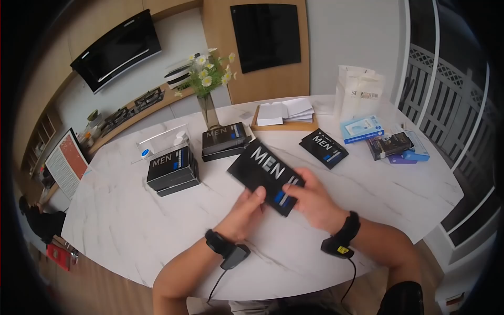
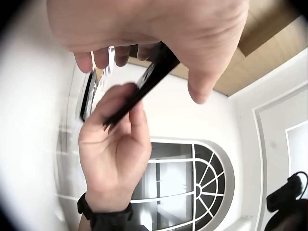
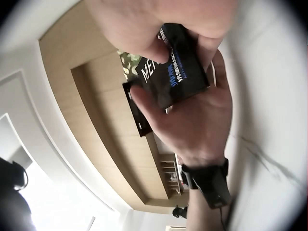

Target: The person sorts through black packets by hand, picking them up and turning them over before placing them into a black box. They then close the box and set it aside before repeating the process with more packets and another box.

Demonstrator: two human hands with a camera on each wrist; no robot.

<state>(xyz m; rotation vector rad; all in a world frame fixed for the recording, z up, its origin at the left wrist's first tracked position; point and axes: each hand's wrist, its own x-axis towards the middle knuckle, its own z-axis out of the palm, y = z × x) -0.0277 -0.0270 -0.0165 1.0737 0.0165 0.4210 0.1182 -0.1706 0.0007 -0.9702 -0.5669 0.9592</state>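
A small stack of flat black packets (image 1: 262,176) printed "MEN" is held above the table between both hands. My right hand (image 1: 317,202) pinches their right edge, thumb on top near the blue marks. At the lower left edge my left hand (image 1: 239,218) holds them, its thumb along the near side. Seen edge-on in the left wrist view, the packets (image 2: 147,86) show thin layers at the end. In the right wrist view their printed face (image 3: 180,72) shows. More black packets (image 1: 325,148) lie on the marble-patterned table (image 1: 226,262) beyond my right hand.
Stacked black boxes (image 1: 170,170) and another black box (image 1: 223,142) stand left of the hands. Behind are a flower vase (image 1: 208,111), a wooden tray (image 1: 262,127) with white papers and a white paper bag (image 1: 359,94). Small blue and dark boxes (image 1: 388,144) lie right.
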